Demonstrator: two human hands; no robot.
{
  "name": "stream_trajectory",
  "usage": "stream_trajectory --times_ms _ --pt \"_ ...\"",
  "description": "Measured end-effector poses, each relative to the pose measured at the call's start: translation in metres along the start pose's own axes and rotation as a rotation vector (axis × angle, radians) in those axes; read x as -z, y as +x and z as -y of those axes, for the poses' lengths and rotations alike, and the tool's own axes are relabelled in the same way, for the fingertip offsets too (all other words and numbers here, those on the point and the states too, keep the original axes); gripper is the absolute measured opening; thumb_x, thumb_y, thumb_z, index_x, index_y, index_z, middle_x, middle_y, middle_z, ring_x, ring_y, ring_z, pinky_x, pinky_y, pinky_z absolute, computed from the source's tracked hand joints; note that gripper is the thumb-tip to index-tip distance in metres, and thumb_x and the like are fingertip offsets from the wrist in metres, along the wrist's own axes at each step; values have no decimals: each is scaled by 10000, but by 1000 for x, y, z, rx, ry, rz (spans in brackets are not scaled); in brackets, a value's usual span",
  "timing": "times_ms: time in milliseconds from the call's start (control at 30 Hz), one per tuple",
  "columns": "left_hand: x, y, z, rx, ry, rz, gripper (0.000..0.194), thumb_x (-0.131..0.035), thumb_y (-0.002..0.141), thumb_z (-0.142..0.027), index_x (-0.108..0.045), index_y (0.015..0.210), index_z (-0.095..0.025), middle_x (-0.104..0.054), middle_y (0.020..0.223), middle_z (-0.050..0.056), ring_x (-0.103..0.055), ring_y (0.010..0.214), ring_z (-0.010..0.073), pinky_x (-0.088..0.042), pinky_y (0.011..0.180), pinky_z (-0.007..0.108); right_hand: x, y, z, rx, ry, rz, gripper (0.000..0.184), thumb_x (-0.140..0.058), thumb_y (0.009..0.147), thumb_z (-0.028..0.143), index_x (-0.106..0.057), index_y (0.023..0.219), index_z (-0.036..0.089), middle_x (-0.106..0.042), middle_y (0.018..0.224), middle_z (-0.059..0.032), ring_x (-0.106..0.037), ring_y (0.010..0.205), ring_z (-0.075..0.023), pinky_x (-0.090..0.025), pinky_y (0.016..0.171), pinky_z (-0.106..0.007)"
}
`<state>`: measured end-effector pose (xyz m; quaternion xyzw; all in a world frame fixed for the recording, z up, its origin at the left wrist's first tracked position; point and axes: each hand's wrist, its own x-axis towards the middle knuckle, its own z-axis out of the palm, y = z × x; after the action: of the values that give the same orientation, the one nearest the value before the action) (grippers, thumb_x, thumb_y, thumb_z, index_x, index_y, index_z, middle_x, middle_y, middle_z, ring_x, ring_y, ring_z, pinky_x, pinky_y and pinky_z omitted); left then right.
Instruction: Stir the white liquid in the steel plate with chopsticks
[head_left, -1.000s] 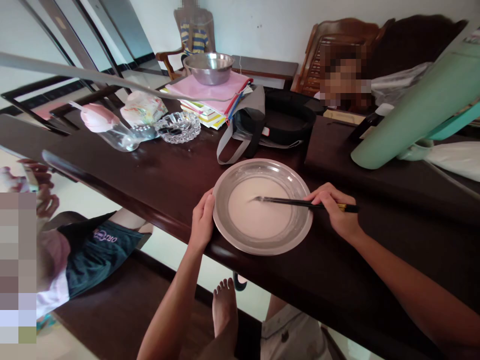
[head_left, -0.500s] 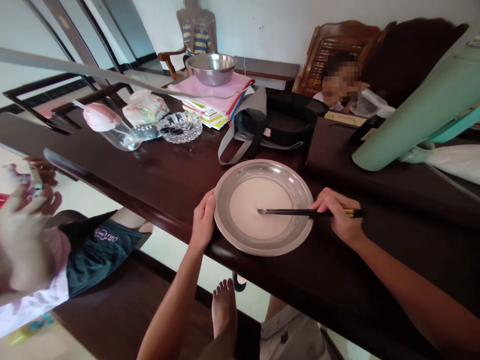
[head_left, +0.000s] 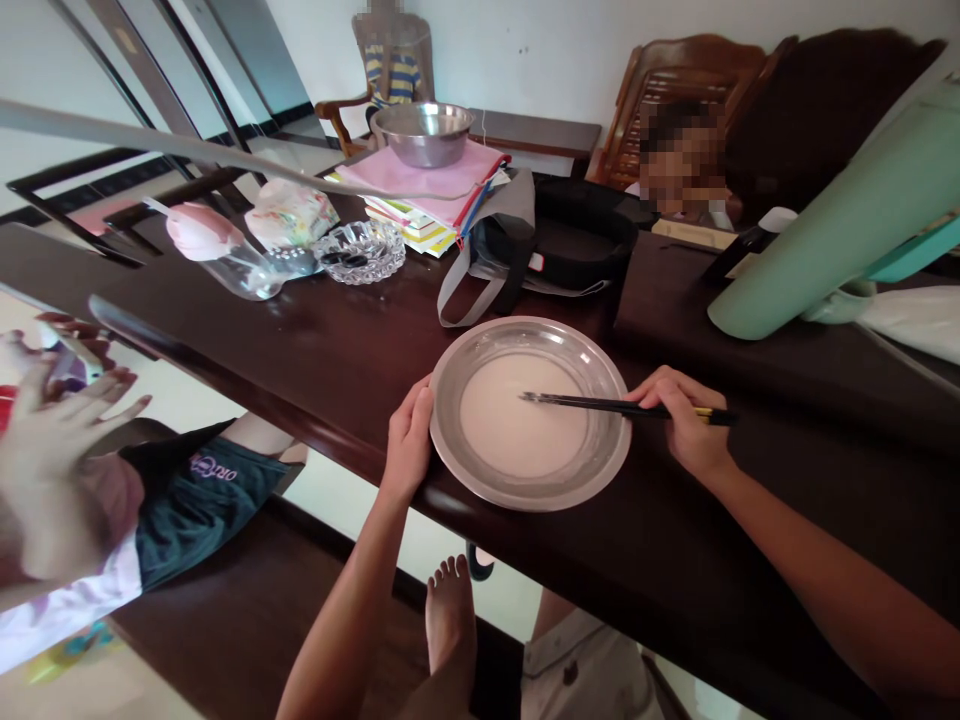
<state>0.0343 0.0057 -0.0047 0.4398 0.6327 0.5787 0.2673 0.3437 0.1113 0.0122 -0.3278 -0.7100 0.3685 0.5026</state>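
A round metal basin (head_left: pixel 457 455) stands near the front edge of the dark table, with a pale, milky liquid (head_left: pixel 510 440) in its bottom. My left hand (head_left: pixel 410 435) grips the basin's left rim, thumb on top and the other fingers mostly hidden beneath. Over the basin's right rim, my right hand (head_left: pixel 688 420) is closed around a pair of black chopsticks (head_left: pixel 592 403) with gold bands near their thick ends. Their tips reach the liquid around the middle of the basin.
Behind the basin sits a black and grey bag (head_left: pixel 555 240). A glass ashtray (head_left: pixel 361 252), a clear bottle (head_left: pixel 240 270) and a metal bowl (head_left: pixel 424 135) on stacked books stand farther left. A green cylinder (head_left: pixel 817 225) leans in from the right. Another person's hand (head_left: pixel 60 430) is at left.
The chopsticks and my right hand have shifted slightly to the right, the tips moving within the liquid. My left hand stays on the rim. The other person's hand at left has opened out.
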Motion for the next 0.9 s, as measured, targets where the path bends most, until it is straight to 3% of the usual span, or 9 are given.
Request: stream_trajectory --times_ms 100,200,367,500,667,833,900 --pt "0 0 0 13 0 3 489 -465 973 -532 -685 1255 -199 -690 1291 81 -607 1212 256 -452 1069 384 0 -1 -1 36 95 33 359 -544 963 280 -651 621 248 -711 683 -13 -598 627 -193 -452 615 -363" --pt "0 0 1 7 4 -5 499 -464 973 -538 -682 1258 -191 -690 1289 86 -605 1211 261 -464 1054 387 -1 -1 0 26 11 112 336 -557 959 291 -676 648 250 -742 744 -25 -626 703 -210 -480 677 -382" --pt "0 0 0 -6 -1 0 481 -466 973 -526 -690 1245 -200 -701 1266 86 -617 1197 256 -468 1051 383 -1 0 1 -12 47 -21 375 -549 962 331 -650 611 249 -702 674 -21 -612 629 -199 -461 629 -377" --pt "0 0 0 -1 5 -8 483 -466 971 -530 -691 1240 -198 -699 1268 88 -611 1208 262 -476 1042 386 -1 0 2 4 4 109 337 -556 957 301 -671 644 250 -734 733 -33 -622 701 -217 -485 678 -393" --pt "0 0 1 -2 8 -8 491 -466 967 -545 -695 1233 -200 -698 1269 85 -603 1219 267 -468 1054 397 -1 1 1 -20 51 -12 360 -548 960 297 -656 620 246 -702 682 -19 -624 641 -199 -473 639 -372" --pt "0 0 0 -1 6 -11 492 -469 966 -548 -692 1242 -208 -699 1271 81 -609 1209 261 -478 1036 389 -1 1 1 -11 12 116 329 -565 957 311 -681 656 247 -738 740 -29 -641 698 -210 -496 680 -381" --pt "0 0 -1 -1 8 -16 492 -469 966 -546 -693 1240 -204 -700 1268 82 -610 1206 263 -471 1047 395 -1 1 1 -32 -20 75 324 -572 957 322 -687 664 248 -736 747 -26 -654 721 -211 -500 702 -381"
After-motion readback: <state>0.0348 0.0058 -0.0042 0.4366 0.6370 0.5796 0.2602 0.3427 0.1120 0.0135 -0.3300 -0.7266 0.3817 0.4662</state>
